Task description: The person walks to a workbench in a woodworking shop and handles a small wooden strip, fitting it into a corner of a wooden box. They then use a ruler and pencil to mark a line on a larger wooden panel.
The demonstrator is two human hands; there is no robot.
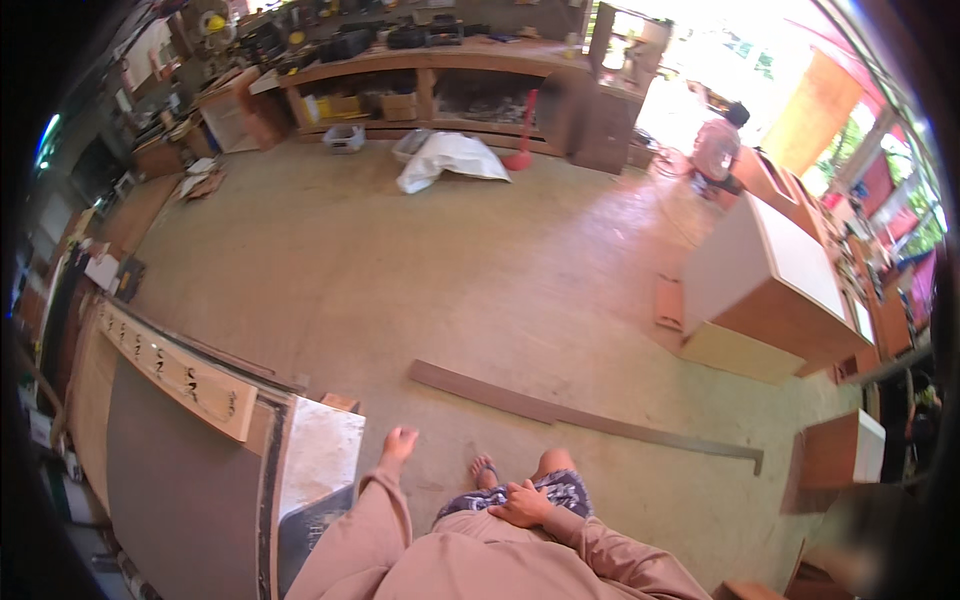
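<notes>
My left hand (399, 443) hangs beside the white-topped end of a workbench, over the floor. Its fingers look short from here and slightly apart, and nothing shows in them. Against the front of my brown shirt and dark patterned shorts (569, 490) rests my right hand (522, 504), fingers stretched out and lying flat, holding nothing visible. One sandalled foot (484, 471) shows below. On the floor ahead lies a long brown strip (560, 412) with a short bent end at the right. Neither hand touches it.
At the left, a wooden board (180, 372) with dark marks lies on the workbench (180, 470). White-topped cabinets (765, 280) stand right. A white sack (455, 160) and a red plunger-like tool (522, 150) sit before the far bench (440, 62). Another person (716, 148) sits low, far right.
</notes>
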